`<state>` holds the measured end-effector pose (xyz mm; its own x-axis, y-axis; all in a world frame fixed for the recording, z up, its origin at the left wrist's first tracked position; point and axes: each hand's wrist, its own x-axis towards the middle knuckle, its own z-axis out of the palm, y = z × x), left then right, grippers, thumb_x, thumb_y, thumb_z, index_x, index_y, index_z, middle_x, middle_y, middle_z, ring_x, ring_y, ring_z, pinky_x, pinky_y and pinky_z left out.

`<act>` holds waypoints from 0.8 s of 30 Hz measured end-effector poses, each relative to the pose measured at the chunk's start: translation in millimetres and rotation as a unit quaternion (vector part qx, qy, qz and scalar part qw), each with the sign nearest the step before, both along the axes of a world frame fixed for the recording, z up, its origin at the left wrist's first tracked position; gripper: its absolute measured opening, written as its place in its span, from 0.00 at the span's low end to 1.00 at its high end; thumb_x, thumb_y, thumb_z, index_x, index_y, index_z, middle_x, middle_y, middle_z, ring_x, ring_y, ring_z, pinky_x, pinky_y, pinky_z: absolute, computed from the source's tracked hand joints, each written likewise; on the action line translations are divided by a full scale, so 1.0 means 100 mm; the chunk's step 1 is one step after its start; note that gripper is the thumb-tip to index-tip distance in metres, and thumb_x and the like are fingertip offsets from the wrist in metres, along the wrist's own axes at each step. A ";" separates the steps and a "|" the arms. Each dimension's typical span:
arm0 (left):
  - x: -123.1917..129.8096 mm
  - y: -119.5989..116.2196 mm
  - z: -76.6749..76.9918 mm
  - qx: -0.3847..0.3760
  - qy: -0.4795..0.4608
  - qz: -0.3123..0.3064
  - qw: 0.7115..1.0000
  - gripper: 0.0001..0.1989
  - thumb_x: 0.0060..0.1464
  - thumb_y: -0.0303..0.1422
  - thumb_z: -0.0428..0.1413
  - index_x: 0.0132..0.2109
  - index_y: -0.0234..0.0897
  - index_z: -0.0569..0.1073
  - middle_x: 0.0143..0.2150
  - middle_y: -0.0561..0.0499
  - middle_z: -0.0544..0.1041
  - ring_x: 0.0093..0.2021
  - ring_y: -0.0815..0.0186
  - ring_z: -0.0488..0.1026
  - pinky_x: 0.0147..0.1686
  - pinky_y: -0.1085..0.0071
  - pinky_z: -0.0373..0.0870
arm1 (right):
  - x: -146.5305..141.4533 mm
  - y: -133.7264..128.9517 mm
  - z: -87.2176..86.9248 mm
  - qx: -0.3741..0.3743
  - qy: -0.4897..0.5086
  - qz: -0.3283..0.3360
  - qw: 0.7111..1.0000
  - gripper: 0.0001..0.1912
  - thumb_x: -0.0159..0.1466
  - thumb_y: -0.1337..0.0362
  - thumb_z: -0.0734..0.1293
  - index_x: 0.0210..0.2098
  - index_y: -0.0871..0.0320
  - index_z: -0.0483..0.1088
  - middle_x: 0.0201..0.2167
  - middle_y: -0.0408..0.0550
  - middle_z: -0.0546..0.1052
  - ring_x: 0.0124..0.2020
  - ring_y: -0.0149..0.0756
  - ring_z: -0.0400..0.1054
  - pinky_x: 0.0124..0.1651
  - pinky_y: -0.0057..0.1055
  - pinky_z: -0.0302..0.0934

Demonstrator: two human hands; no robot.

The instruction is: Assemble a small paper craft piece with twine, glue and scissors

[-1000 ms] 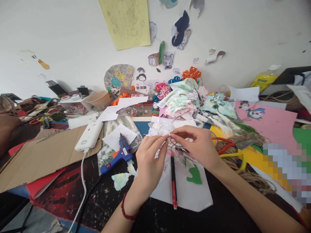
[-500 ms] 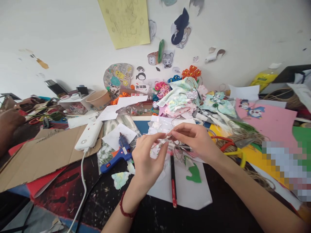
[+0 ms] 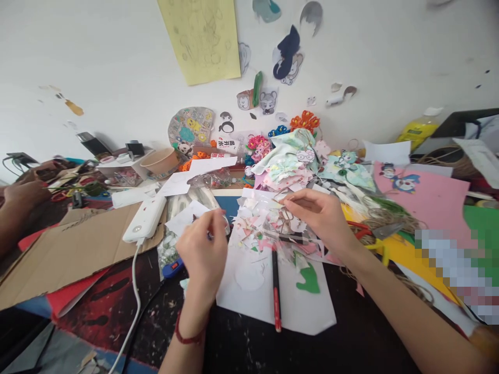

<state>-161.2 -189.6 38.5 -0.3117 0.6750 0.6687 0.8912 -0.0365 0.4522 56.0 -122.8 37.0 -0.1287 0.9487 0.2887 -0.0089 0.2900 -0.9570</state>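
My left hand (image 3: 203, 250) is curled closed over the blue glue gun (image 3: 172, 268), whose front is mostly behind it. Its fingertips are turned away, so whatever they hold is hidden. With thumb and fingers pinched, my right hand (image 3: 317, 214) holds a thin brownish strand (image 3: 279, 199) above a pile of paper and fabric scraps (image 3: 253, 228). Below the pile lies a white paper sheet (image 3: 244, 301). A black and red pen (image 3: 276, 296) and a green cut piece (image 3: 309, 278) rest on it.
At left are a cardboard sheet (image 3: 78, 252) and a white power strip (image 3: 144, 218) with its cable. Scissors (image 3: 374, 236) and twine (image 3: 397, 221) lie at right beside pink foam (image 3: 424, 195). Fabric pieces (image 3: 290, 156) are heaped at the back. Another person's hand (image 3: 25, 197) is at far left.
My hands, earlier together above the scraps, have come apart. The left has moved left and down over the glue gun and curled. The right stays over the pile, slightly shifted.
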 end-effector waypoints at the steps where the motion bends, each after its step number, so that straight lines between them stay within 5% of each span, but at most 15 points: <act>1: -0.06 -0.03 0.05 -0.001 -0.002 0.023 1.000 0.17 0.67 0.37 0.48 0.36 0.39 0.79 0.26 0.53 0.80 0.25 0.67 0.71 0.33 0.69 0.61 | 0.01 0.01 0.00 0.006 -0.001 -0.005 1.000 0.09 0.58 0.57 0.74 0.33 0.55 0.78 0.35 0.48 0.81 0.38 0.39 0.75 0.44 0.36 0.70; 6: -0.29 -0.13 0.21 -0.083 0.110 0.023 0.990 0.21 0.66 0.40 0.49 0.28 0.39 0.77 0.20 0.53 0.75 0.23 0.65 0.69 0.31 0.69 0.56 | 0.07 0.06 -0.02 0.028 0.025 -0.055 0.998 0.10 0.56 0.56 0.76 0.33 0.54 0.79 0.34 0.47 0.81 0.38 0.39 0.76 0.45 0.37 0.71; 9: -0.38 -0.16 0.25 -0.108 0.152 0.026 0.982 0.17 0.64 0.40 0.51 0.31 0.40 0.77 0.22 0.52 0.76 0.25 0.64 0.71 0.31 0.69 0.56 | 0.10 0.11 -0.02 0.031 0.064 -0.084 0.994 0.09 0.55 0.57 0.77 0.31 0.54 0.79 0.32 0.45 0.81 0.37 0.38 0.76 0.45 0.36 0.70; 18: -0.89 -0.45 0.27 -0.164 0.147 0.125 0.967 0.14 0.62 0.42 0.51 0.41 0.42 0.79 0.30 0.47 0.80 0.30 0.58 0.73 0.29 0.68 0.55 | 0.21 0.23 -0.01 0.009 0.177 -0.156 0.972 0.07 0.53 0.60 0.78 0.29 0.53 0.79 0.29 0.44 0.79 0.35 0.39 0.75 0.47 0.39 0.71; 24: -1.25 -0.58 0.40 -0.152 0.139 0.256 0.944 0.14 0.63 0.44 0.49 0.40 0.46 0.77 0.27 0.52 0.74 0.33 0.57 0.71 0.32 0.69 0.54 | 0.39 0.34 0.05 0.022 0.346 -0.180 0.920 0.06 0.52 0.68 0.77 0.26 0.55 0.76 0.29 0.43 0.77 0.37 0.35 0.77 0.59 0.40 0.69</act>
